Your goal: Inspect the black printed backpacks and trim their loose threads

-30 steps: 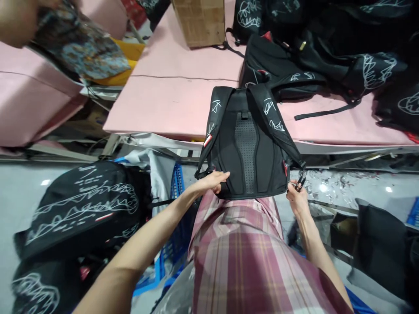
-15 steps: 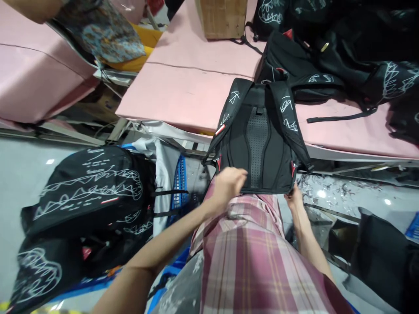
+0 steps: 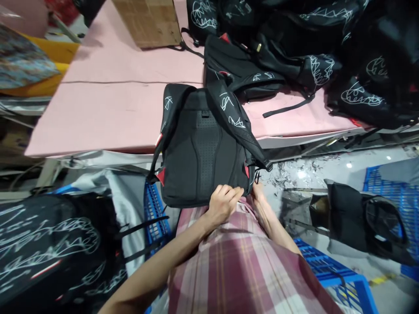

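Left hand (image 3: 224, 201) bends its fingers over the lower edge of the backpack (image 3: 180, 165), right of the middle, pinching that black fabric, its thumb hidden. At the lower right corner is the right hand (image 3: 257, 192), partly covered; I cannot tell whether its fingers close on anything.

Smooth pink sheeting covers the broad table (image 3: 108, 109). Soft black bags (image 3: 356, 98), scribbled with white lines, slump in a heap along its right side, and a boxy brown cardboard box (image 3: 149, 26) stands at the back. The backpack is a rounded rectangle of matte padding, with two thick shoulder straps (image 3: 231, 111), a narrow, dotted strip (image 3: 206, 152) down its centre and small red tabs (image 3: 162, 176) at its sides.

The upper part of the backpack overlaps the table's near edge; the lower part reaches past it, above the plaid cloth (image 3: 225, 270) on the person's body. Bare pink surface opens to the left; on the right, another bag (image 3: 235, 65) crowds close behind the strap.

The padded back faces up, the strap tops point away from the person, and the long axis runs nearly straight ahead.
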Tool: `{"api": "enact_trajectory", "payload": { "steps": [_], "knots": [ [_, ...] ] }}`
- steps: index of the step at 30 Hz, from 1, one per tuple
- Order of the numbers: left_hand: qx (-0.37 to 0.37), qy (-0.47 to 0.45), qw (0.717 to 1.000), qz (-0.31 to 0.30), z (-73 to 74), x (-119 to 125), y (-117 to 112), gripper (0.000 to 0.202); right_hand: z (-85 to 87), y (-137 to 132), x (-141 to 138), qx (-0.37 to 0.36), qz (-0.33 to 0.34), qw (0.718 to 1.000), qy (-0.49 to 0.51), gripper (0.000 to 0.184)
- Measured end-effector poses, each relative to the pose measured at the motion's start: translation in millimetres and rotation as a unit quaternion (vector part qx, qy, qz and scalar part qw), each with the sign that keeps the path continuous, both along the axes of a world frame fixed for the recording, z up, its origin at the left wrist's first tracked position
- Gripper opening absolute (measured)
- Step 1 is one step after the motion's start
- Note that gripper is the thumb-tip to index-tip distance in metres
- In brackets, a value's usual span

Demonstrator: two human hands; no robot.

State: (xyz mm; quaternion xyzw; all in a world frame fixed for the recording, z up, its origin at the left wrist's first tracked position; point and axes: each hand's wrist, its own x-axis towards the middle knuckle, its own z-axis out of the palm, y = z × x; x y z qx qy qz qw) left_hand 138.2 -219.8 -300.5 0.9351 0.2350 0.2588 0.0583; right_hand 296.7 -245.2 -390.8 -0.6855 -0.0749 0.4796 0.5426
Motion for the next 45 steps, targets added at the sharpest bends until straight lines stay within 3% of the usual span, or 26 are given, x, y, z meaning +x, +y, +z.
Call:
{"api": "enact_trajectory", "payload": {
  "steps": [5,10,21,29,33,36,38,39,41,43,44,45],
  "knots": [
    [0.002,-0.038,0.999,-0.005,-14.8,-10.1,-10.3,0.030,0.2,0.0,-7.0,0.004,0.002,0.998,0.060,0.024],
    [-0.043,0.015,0.998,0.047,-14.0,-9.5,-18.5,0.032,-6.4,-3.1,-8.1,0.007,-0.002,0.996,0.085,0.020],
    [-0.093,0.057,0.994,-0.006,-21.4,-17.5,-25.4,0.032,-24.0,-10.4,-15.8,-0.022,-0.009,0.995,0.097,0.020],
    [-0.108,0.017,0.994,-0.009,-27.8,-13.9,-23.8,0.032,-31.6,-6.4,-18.7,-0.048,-0.044,0.995,0.082,0.016],
    [-0.123,-0.013,0.992,-0.016,-20.9,-21.8,-24.7,0.029,-19.1,-9.8,-10.8,-0.054,-0.056,0.995,0.064,0.019],
    [-0.121,-0.066,0.986,0.090,-13.9,-51.7,-10.2,0.023,8.0,-18.7,-3.6,-0.043,-0.053,0.997,0.042,0.027],
    [-0.135,-0.129,0.949,0.256,-13.8,-83.2,10.2,0.021,24.7,-23.6,-1.1,-0.029,-0.043,0.998,0.026,0.034],
    [-0.153,-0.174,0.907,0.352,-15.3,-100.7,22.6,0.022,30.4,-24.8,-1.2,-0.020,-0.041,0.999,0.013,0.034],
    [-0.231,-0.263,0.789,0.504,-19.6,-134.2,48.5,0.032,36.0,-25.4,-4.4,-0.011,-0.035,0.999,-0.014,0.034],
    [-0.348,-0.313,0.690,0.552,-23.8,-158.1,71.0,0.041,35.9,-24.8,-9.4,-0.006,-0.024,0.999,-0.037,0.035],
    [-0.406,-0.317,0.669,0.536,-25.2,-164.8,79.8,0.045,34.8,-24.4,-11.5,-0.005,-0.016,0.999,-0.049,0.036],
    [-0.450,-0.308,0.668,0.506,-26.4,-168.0,86.6,0.049,33.5,-23.9,-12.8,-0.003,-0.007,0.998,-0.068,0.036]
  ]
}}
